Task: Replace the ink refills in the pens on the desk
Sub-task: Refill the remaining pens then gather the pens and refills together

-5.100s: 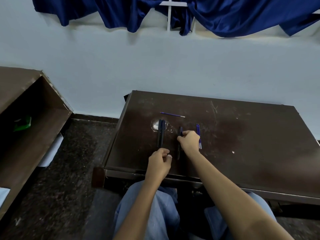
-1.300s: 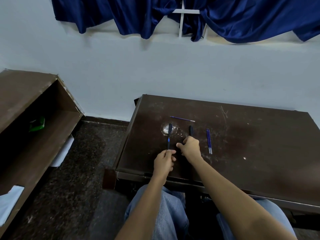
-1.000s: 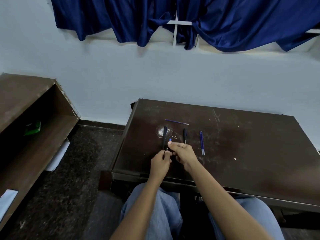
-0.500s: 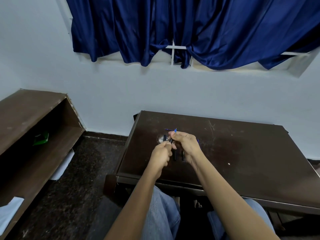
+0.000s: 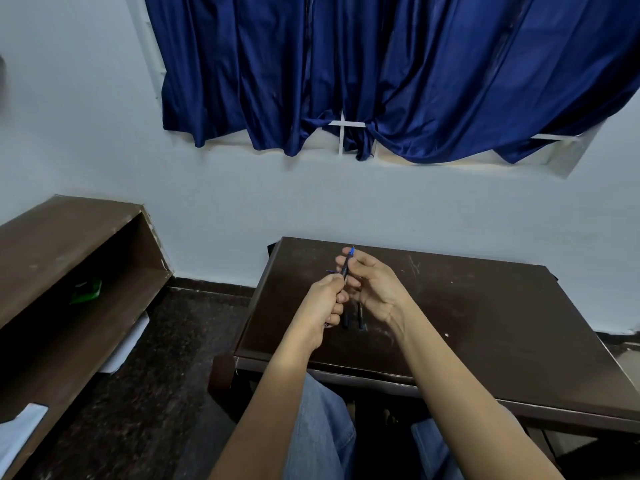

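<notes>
Both hands are raised above the near-left part of the dark brown tabletop (image 5: 485, 323), holding one pen (image 5: 346, 266) between them. Its long axis runs nearly upright, leaning slightly away from the person, with the blue tip pointing up toward the wall. The left hand (image 5: 325, 306) is curled closed around the pen's lower end, which is hidden inside the fist. The right hand (image 5: 372, 284) pinches the upper part of the pen between thumb and fingertips, its other fingers loosely bent. Below the hands, two dark pen pieces (image 5: 353, 317) lie side by side on the tabletop, lengthwise toward the person and close together; whether they touch is hard to tell. Just left of the held pen, a thin blue refill (image 5: 330, 271) peeks out flat on the surface, mostly hidden behind the hands. The tabletop is smooth, rectangular and scuffed with pale scratches and specks. To the left stands a brown open shelf (image 5: 86, 271) with a small green thing (image 5: 86, 291) inside. Behind, a glossy blue curtain (image 5: 381, 71) hangs in folds over a window in the pale wall, and the floor (image 5: 166, 375) is dark and speckled.
</notes>
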`<action>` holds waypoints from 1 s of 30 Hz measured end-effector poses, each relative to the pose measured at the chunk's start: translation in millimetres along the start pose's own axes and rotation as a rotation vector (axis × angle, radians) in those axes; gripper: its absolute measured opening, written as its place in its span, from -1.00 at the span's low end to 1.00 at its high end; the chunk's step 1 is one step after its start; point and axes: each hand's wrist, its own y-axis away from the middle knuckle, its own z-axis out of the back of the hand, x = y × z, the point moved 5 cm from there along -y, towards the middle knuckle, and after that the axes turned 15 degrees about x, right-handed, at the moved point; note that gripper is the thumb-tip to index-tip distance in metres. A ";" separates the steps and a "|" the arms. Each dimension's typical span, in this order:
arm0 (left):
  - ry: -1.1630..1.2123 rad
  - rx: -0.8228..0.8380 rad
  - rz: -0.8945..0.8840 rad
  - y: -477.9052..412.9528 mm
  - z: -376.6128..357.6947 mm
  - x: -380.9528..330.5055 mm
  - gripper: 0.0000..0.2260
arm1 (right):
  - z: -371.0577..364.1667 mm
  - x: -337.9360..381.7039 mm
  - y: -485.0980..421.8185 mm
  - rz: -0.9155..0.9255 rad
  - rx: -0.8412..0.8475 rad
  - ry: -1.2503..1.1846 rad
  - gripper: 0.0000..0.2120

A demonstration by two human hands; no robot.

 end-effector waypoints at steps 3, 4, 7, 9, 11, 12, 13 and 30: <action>-0.024 -0.009 -0.016 4.7 -2.1 -2.0 -0.77 | -4.9 2.0 5.7 -0.020 0.020 0.013 -0.84; -0.026 -0.011 -0.018 5.7 -3.1 -2.8 -0.77 | -8.0 2.6 7.4 -0.024 0.030 0.029 -0.86; -0.030 -0.007 -0.025 9.4 -7.1 -5.1 -0.77 | -14.1 5.9 10.9 -0.001 0.035 0.055 -0.88; -0.041 -0.002 -0.040 12.4 -9.2 -7.1 -0.76 | -14.0 8.3 13.3 0.018 0.024 0.021 -0.80; -0.044 0.003 -0.050 15.2 -10.8 -8.8 -0.74 | -13.9 9.8 16.2 0.023 0.024 0.009 -0.74; -0.043 0.003 -0.050 16.2 -11.5 -9.3 -0.75 | -14.6 10.0 17.9 0.022 0.024 0.006 -0.77; -0.041 0.001 -0.049 17.2 -12.0 -9.7 -0.75 | -15.7 9.4 18.9 0.020 0.022 0.007 -0.81; -0.037 0.006 -0.033 16.1 -7.0 -6.8 -0.75 | -12.1 5.7 11.0 -0.010 0.031 0.032 -0.71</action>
